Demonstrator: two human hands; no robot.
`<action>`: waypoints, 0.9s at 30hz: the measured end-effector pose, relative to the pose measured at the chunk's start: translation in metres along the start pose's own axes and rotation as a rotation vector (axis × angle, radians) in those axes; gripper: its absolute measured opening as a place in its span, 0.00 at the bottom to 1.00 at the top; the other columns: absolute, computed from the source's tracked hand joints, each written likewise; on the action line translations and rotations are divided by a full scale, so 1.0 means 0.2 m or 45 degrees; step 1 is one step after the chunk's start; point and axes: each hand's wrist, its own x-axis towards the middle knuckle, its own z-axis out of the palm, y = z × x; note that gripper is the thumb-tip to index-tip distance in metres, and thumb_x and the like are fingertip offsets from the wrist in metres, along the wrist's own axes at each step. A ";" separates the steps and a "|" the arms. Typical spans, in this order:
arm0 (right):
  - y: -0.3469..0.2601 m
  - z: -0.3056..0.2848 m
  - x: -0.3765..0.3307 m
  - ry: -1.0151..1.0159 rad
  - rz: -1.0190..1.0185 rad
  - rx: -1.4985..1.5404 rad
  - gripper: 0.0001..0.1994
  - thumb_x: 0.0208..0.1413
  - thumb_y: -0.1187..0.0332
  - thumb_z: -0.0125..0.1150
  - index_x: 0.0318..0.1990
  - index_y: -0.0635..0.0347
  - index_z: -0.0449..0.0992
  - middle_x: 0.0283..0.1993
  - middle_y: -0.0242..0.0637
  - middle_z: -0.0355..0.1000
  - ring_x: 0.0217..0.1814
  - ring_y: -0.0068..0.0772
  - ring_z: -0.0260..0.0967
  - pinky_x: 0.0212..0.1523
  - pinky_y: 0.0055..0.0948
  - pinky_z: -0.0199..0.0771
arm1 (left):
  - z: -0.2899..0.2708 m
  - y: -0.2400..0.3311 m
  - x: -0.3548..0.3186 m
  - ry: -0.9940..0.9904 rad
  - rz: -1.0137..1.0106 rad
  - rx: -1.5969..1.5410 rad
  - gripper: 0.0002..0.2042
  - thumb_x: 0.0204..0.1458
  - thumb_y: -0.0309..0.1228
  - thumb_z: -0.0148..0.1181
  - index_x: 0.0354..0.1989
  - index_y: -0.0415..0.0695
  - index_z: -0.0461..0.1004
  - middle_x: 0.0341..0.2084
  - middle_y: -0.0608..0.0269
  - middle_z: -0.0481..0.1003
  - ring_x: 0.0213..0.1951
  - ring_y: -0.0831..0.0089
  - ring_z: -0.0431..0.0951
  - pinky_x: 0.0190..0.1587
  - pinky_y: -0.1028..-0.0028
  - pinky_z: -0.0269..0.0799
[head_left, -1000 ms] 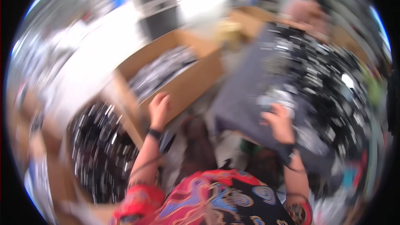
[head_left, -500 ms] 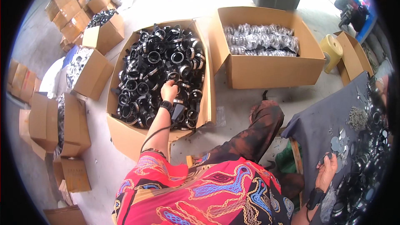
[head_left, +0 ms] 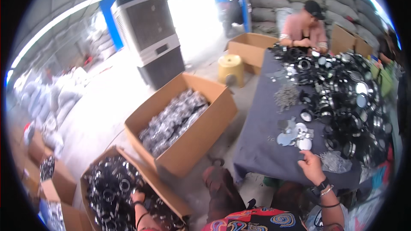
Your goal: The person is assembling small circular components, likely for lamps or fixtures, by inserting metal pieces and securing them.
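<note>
My left hand (head_left: 138, 196) is down among black ring-shaped parts with silvery rims (head_left: 112, 179) that fill a cardboard box at the lower left. Its fingers are blurred and partly hidden, so any grip is unclear. Over the near part of the dark-cloth table, my right hand (head_left: 311, 165) has its index finger and thumb apart. Those fingertips are at the lower edge of a pale round disc (head_left: 304, 144), with nothing visible held between them. Several more flat discs (head_left: 284, 139) lie loosely beside it.
A heap of black rings and round glossy pieces (head_left: 342, 90) covers the table's right side, near a pile of small metal bits (head_left: 287, 96). Another person (head_left: 305, 30) works at the far end. A box (head_left: 195, 145) of plastic-wrapped parts and a yellow stool (head_left: 231, 69) stand left of the table.
The view has swung right and up, bringing the table and the other person into full sight. My right hand has reached forward to the discs; my left remains in the box of rings.
</note>
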 end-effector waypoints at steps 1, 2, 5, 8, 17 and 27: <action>-0.01 0.00 -0.01 0.000 -0.038 -0.040 0.18 0.44 0.76 0.63 0.45 0.62 0.72 0.24 0.39 0.69 0.25 0.37 0.69 0.28 0.32 0.68 | -0.04 -0.02 0.01 0.045 -0.042 -0.100 0.18 0.43 0.30 0.52 0.43 0.46 0.79 0.44 0.46 0.75 0.50 0.52 0.73 0.55 0.60 0.65; -0.02 -0.01 -0.01 -0.012 -0.078 -0.086 0.18 0.43 0.75 0.63 0.45 0.62 0.72 0.26 0.41 0.70 0.27 0.41 0.70 0.30 0.34 0.69 | -0.11 -0.03 0.01 0.079 -0.094 -0.201 0.16 0.42 0.28 0.53 0.39 0.44 0.80 0.39 0.47 0.78 0.44 0.53 0.77 0.50 0.62 0.71; -0.09 -0.02 -0.04 0.094 -0.126 -0.310 0.19 0.43 0.71 0.66 0.45 0.62 0.73 0.34 0.42 0.69 0.36 0.46 0.69 0.36 0.39 0.70 | -0.31 0.05 -0.08 0.355 -0.004 -0.525 0.13 0.40 0.24 0.58 0.36 0.41 0.81 0.29 0.48 0.79 0.36 0.57 0.80 0.42 0.66 0.73; -0.11 -0.02 -0.01 0.156 -0.211 -0.619 0.18 0.42 0.68 0.68 0.43 0.60 0.74 0.38 0.42 0.65 0.43 0.46 0.66 0.40 0.41 0.70 | -0.41 0.05 -0.11 0.581 -0.059 -0.797 0.10 0.41 0.24 0.54 0.30 0.40 0.81 0.26 0.50 0.79 0.31 0.58 0.79 0.38 0.65 0.72; -0.55 0.17 0.16 -0.320 -0.505 0.196 0.15 0.49 0.67 0.64 0.43 0.65 0.74 0.36 0.42 0.70 0.32 0.39 0.69 0.35 0.32 0.70 | -1.11 1.14 -0.70 -0.421 0.546 -2.130 0.07 0.54 0.25 0.52 0.39 0.40 0.75 0.24 0.75 0.68 0.27 0.86 0.65 0.29 0.84 0.61; -0.55 0.39 0.01 -0.489 -0.333 0.658 0.11 0.51 0.71 0.61 0.28 0.68 0.66 0.21 0.44 0.62 0.23 0.33 0.61 0.27 0.34 0.63 | -1.03 2.17 -1.36 -1.696 0.489 -2.369 0.10 0.59 0.30 0.51 0.47 0.42 0.68 0.24 0.64 0.69 0.23 0.77 0.69 0.21 0.79 0.64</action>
